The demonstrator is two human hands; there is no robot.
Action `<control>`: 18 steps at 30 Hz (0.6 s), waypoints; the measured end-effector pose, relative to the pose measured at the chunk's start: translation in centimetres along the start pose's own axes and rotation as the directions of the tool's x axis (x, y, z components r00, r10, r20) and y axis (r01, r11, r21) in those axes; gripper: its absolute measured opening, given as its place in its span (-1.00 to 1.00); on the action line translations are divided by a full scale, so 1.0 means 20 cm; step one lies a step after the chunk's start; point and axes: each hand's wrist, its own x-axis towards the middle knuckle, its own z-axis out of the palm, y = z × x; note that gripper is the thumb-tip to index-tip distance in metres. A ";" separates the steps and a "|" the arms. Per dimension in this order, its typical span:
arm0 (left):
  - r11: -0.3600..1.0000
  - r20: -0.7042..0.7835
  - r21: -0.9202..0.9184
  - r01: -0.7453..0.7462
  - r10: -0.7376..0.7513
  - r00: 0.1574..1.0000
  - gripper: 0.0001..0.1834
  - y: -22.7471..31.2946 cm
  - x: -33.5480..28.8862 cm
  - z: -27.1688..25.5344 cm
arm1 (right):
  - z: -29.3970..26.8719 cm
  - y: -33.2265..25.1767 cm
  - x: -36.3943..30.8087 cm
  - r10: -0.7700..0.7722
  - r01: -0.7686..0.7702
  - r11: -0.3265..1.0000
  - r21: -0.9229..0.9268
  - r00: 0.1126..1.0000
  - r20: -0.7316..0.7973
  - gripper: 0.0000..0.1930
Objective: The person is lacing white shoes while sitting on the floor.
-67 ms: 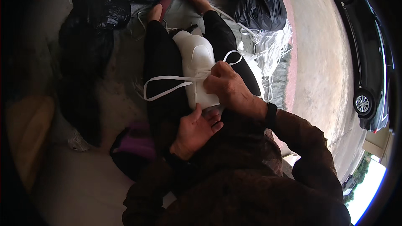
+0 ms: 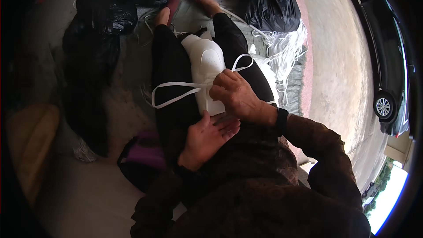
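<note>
Between my black-clad legs lies a long white moulded piece with rounded, cup-like humps (image 2: 210, 59), perhaps several nested together. A flat white strap (image 2: 176, 83) crosses it and forms a loop over my left thigh. Another white loop (image 2: 252, 61) stands out on the right. My right hand (image 2: 240, 99) is closed in a pinch over the piece, where the strap crosses; its fingertips hide what they grip. Palm up, my left hand (image 2: 207, 139) lies open at the near end of the piece, thumb by its edge and fingers reaching under my right hand.
Black plastic bags (image 2: 271, 4) bulge around my feet and along the left. White cords (image 2: 286, 53) lie in a tangled heap right of my legs. A purple and black item (image 2: 143, 152) rests by my left thigh. Beyond the pavement at right stands a dark car (image 2: 385, 57).
My right hand has shifted slightly left and down along the white piece. The left hand's fingers have moved right, closer beneath it.
</note>
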 end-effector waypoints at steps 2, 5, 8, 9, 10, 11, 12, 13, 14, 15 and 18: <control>0.982 -0.005 -0.181 -0.064 0.064 0.998 -0.42 0.03 -0.04 0.03 | 0.06 -0.20 0.02 -0.028 0.025 0.986 0.162 0.999 0.018 -0.77; 0.935 -0.010 -0.336 -0.117 0.120 0.993 -0.29 0.04 -0.11 0.07 | -0.03 -0.39 0.12 0.006 0.010 0.970 0.244 0.998 -0.065 -0.78; 0.987 0.047 -0.151 -0.048 0.055 0.997 -0.12 -0.03 -0.12 0.04 | -0.10 -0.25 0.06 0.101 -0.091 0.993 0.068 0.984 -0.146 -0.76; 0.987 0.043 -0.151 -0.050 0.057 0.997 -0.12 -0.06 -0.09 -0.01 | -0.10 -0.18 0.03 0.166 -0.167 0.986 0.009 0.977 -0.131 -0.73; 0.974 0.162 -0.219 -0.055 0.091 0.983 -0.15 -0.07 -0.05 -0.05 | -0.10 -0.13 0.00 0.252 -0.247 0.967 0.060 0.961 -0.111 -0.73; 0.956 0.275 -0.288 -0.047 0.129 0.953 -0.18 -0.08 0.00 -0.09 | -0.09 -0.09 -0.01 0.339 -0.330 0.938 0.108 0.937 -0.085 -0.73; 0.948 0.349 -0.317 -0.037 0.153 0.924 -0.19 -0.06 0.06 -0.11 | -0.08 -0.07 -0.01 0.345 -0.339 0.934 0.116 0.938 -0.035 -0.73; 0.948 0.349 -0.317 -0.039 0.155 0.924 -0.19 -0.05 0.11 -0.16 | -0.06 -0.04 -0.02 0.343 -0.337 0.934 0.117 0.939 -0.035 -0.73; 0.962 0.447 -0.274 0.002 0.126 0.886 -0.21 -0.03 0.15 -0.20 | -0.03 0.00 -0.02 0.288 -0.280 0.943 0.180 0.957 -0.020 -0.72; 0.973 0.536 -0.229 0.040 0.092 0.839 -0.22 -0.03 0.17 -0.21 | 0.00 0.03 -0.03 0.235 -0.226 0.943 0.245 0.972 -0.007 -0.71; 0.973 0.561 -0.230 0.036 0.102 0.821 -0.19 -0.03 0.14 -0.16 | 0.03 0.09 -0.03 0.005 0.003 0.999 0.054 0.991 -0.135 -0.65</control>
